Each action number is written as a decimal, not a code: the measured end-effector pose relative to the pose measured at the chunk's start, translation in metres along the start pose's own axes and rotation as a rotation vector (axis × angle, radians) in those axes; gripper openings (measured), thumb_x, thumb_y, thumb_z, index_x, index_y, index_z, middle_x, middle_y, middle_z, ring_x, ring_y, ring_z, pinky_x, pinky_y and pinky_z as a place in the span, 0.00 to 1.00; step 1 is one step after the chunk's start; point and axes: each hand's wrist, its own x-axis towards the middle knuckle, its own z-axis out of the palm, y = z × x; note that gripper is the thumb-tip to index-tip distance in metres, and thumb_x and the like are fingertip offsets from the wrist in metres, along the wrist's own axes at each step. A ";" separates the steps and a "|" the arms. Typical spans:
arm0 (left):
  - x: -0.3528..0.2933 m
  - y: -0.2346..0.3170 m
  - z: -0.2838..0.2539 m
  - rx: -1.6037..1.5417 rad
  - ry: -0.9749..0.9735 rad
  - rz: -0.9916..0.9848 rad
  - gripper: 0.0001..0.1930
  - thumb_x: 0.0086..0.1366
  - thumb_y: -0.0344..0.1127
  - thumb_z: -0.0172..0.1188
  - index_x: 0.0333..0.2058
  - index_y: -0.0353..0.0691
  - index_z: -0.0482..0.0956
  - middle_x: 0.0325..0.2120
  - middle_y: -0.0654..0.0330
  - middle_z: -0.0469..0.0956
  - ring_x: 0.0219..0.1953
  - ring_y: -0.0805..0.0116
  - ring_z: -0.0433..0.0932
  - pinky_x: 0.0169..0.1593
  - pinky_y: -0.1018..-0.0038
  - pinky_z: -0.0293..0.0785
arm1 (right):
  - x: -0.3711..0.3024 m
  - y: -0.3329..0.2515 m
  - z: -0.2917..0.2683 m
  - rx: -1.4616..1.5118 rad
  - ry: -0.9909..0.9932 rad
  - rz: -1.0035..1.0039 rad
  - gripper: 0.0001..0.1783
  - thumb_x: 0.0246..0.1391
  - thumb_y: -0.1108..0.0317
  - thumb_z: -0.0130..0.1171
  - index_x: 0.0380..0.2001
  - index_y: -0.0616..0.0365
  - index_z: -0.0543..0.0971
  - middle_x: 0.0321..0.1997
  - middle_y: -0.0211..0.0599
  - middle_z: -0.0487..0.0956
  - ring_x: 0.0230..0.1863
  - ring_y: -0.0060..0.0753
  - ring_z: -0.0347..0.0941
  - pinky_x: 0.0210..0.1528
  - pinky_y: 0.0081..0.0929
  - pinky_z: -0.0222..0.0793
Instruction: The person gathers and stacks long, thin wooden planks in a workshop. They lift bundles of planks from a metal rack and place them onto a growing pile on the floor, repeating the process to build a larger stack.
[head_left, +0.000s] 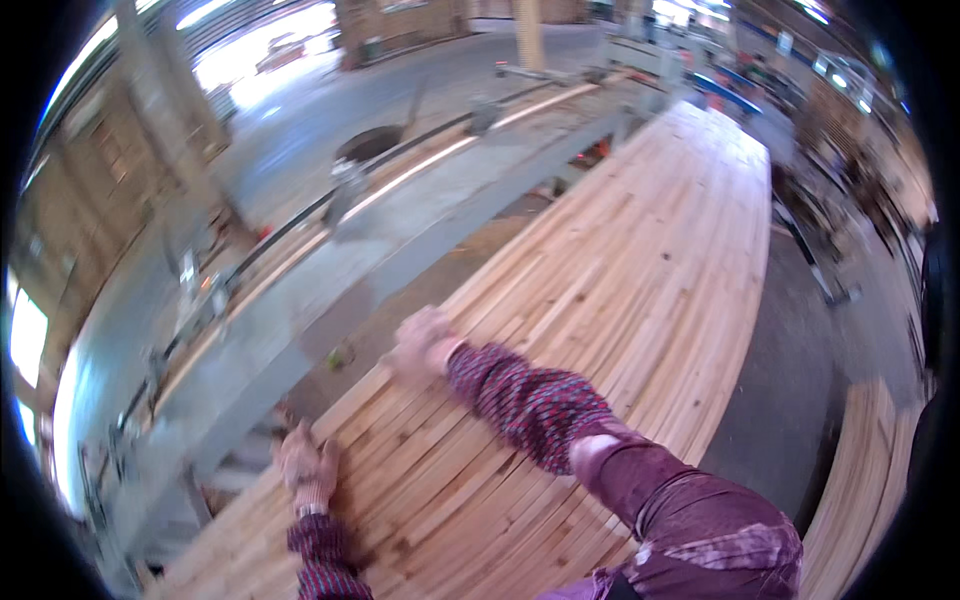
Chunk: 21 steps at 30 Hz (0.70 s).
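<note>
A broad bed of long, pale wooden strips [600, 290] lies side by side in front of me, some marked with dark knots. My left hand [308, 465] is at its left edge, thumb on the wood and fingers curled over the outermost strip. Farther along that same edge is my right hand [422, 342], its arm stretched across the strips. Motion smears its fingers, so I cannot make out their grip. Both arms wear patterned knit cuffs, and a dark red sleeve covers the right upper arm.
A long grey metal machine frame [370, 285] with a rail and clamps runs along the left, with a gap between it and the strips. More wooden boards [852, 480] lie low at the right. A pillar [165, 110] stands far left, and machinery [745, 95] crowds the far end.
</note>
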 end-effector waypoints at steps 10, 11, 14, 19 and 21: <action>0.028 0.014 0.012 0.057 0.040 -0.027 0.35 0.64 0.63 0.53 0.57 0.38 0.75 0.54 0.50 0.76 0.60 0.50 0.70 0.72 0.49 0.46 | -0.003 0.023 0.008 0.082 0.010 0.040 0.38 0.62 0.32 0.40 0.48 0.53 0.83 0.51 0.39 0.82 0.58 0.39 0.74 0.67 0.39 0.54; 0.028 0.014 0.012 0.047 0.042 -0.036 0.35 0.64 0.63 0.53 0.57 0.39 0.75 0.54 0.51 0.76 0.61 0.50 0.70 0.73 0.49 0.46 | -0.003 0.022 0.009 0.078 0.023 0.033 0.38 0.63 0.32 0.40 0.49 0.53 0.82 0.51 0.39 0.82 0.58 0.38 0.74 0.67 0.39 0.54; 0.030 0.016 0.010 0.009 0.059 -0.076 0.33 0.64 0.60 0.55 0.57 0.40 0.75 0.55 0.52 0.76 0.61 0.51 0.69 0.73 0.50 0.46 | 0.006 0.020 0.008 0.027 0.042 0.022 0.38 0.63 0.32 0.40 0.50 0.53 0.82 0.51 0.39 0.82 0.58 0.38 0.74 0.68 0.40 0.53; 0.028 0.016 0.007 -0.029 0.044 -0.107 0.32 0.62 0.58 0.58 0.56 0.41 0.76 0.55 0.52 0.76 0.61 0.51 0.70 0.72 0.50 0.46 | 0.005 0.017 0.002 0.046 -0.035 0.023 0.38 0.63 0.32 0.39 0.51 0.52 0.82 0.52 0.36 0.82 0.58 0.37 0.74 0.66 0.40 0.53; 0.029 0.018 0.004 -0.034 0.052 -0.105 0.32 0.62 0.58 0.58 0.56 0.41 0.76 0.55 0.52 0.76 0.61 0.51 0.70 0.72 0.50 0.46 | 0.005 0.019 0.009 0.035 0.010 0.025 0.37 0.64 0.32 0.39 0.51 0.51 0.82 0.52 0.36 0.82 0.58 0.36 0.74 0.65 0.39 0.53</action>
